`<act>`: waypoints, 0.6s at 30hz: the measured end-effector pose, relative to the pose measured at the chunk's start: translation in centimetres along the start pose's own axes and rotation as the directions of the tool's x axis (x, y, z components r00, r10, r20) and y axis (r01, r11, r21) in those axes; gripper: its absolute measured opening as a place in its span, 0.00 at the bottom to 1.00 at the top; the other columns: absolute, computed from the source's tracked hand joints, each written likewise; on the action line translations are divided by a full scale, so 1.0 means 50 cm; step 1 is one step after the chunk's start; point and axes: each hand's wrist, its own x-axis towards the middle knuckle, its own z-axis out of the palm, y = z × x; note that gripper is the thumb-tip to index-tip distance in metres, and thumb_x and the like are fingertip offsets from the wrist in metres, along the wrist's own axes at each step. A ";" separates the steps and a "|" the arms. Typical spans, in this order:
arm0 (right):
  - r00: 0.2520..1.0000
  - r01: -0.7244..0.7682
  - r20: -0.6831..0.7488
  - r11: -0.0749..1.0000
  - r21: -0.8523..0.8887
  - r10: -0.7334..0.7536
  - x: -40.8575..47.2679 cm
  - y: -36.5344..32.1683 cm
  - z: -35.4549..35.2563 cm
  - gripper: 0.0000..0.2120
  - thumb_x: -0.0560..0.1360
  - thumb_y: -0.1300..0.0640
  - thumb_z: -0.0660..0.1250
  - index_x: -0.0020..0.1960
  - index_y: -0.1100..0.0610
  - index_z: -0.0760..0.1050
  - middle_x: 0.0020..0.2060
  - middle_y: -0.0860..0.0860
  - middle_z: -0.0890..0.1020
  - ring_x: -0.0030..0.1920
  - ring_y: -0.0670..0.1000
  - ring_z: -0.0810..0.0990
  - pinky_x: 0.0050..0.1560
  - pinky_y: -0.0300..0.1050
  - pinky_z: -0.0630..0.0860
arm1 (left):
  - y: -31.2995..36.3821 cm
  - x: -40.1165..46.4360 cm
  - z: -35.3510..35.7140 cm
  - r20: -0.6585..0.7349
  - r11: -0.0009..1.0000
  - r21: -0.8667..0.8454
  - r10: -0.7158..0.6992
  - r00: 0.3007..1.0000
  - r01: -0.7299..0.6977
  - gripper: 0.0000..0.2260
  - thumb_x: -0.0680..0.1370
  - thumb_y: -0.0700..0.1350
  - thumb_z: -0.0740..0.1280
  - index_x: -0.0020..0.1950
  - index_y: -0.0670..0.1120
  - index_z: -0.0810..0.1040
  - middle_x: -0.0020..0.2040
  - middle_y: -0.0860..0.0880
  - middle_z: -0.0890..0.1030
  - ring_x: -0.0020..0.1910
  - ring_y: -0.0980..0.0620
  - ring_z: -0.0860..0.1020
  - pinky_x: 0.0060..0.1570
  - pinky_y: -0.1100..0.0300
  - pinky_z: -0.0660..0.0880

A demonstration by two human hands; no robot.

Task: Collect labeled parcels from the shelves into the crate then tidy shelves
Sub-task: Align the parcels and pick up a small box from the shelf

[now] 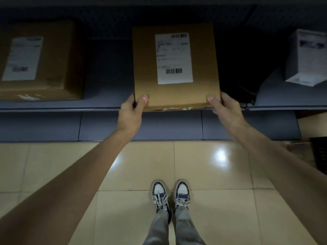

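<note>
Head view: both hands grip 1 labeled cardboard parcel [177, 68] at its near corners, left hand [131, 112] and right hand [225, 110], thumbs on top, at the grey shelf [106, 96] edge. Another labeled parcel [39, 61] lies left; a white box [307, 57], perhaps labeled, sits right.

No legible wording anywhere. On the flat brown cardboard parcel [176, 68] at the middle of the dark grey metal shelf [109, 96]: a white rectangular shipping label [174, 58] bearing one barcode at its top right corner, another near its bottom edge, and rows of small print too blurred to make out. On the larger brown cardboard box [41, 61] to the left: a white paper label [23, 58], smeared beyond reading. On the white carton [307, 57] at the right: grey printed patches, likewise unreadable.
</note>
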 end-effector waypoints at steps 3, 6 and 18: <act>0.999 -0.016 0.029 0.999 0.038 0.015 -0.022 0.013 -0.004 0.13 0.79 0.52 0.66 0.63 0.50 0.74 0.51 0.40 0.81 0.52 0.37 0.78 0.66 0.46 0.73 | -0.015 -0.022 -0.002 0.006 0.997 -0.071 0.016 1.000 -0.016 0.15 0.83 0.48 0.64 0.67 0.43 0.78 0.51 0.59 0.82 0.50 0.70 0.78 0.56 0.73 0.72; 1.000 0.008 0.022 0.998 0.062 -0.010 -0.041 0.032 -0.004 0.12 0.79 0.54 0.67 0.62 0.53 0.74 0.47 0.41 0.81 0.47 0.34 0.79 0.61 0.43 0.75 | -0.031 -0.041 -0.004 0.034 0.992 -0.126 0.024 0.999 -0.019 0.17 0.84 0.48 0.63 0.70 0.43 0.75 0.57 0.55 0.83 0.58 0.62 0.80 0.63 0.67 0.73; 0.996 0.083 0.017 0.994 0.068 -0.084 -0.074 0.076 0.004 0.15 0.81 0.58 0.65 0.66 0.57 0.71 0.52 0.44 0.82 0.53 0.38 0.79 0.56 0.30 0.73 | -0.058 -0.084 0.000 0.037 0.979 -0.203 0.041 0.998 -0.033 0.19 0.84 0.45 0.63 0.76 0.46 0.70 0.62 0.57 0.82 0.63 0.62 0.78 0.65 0.69 0.71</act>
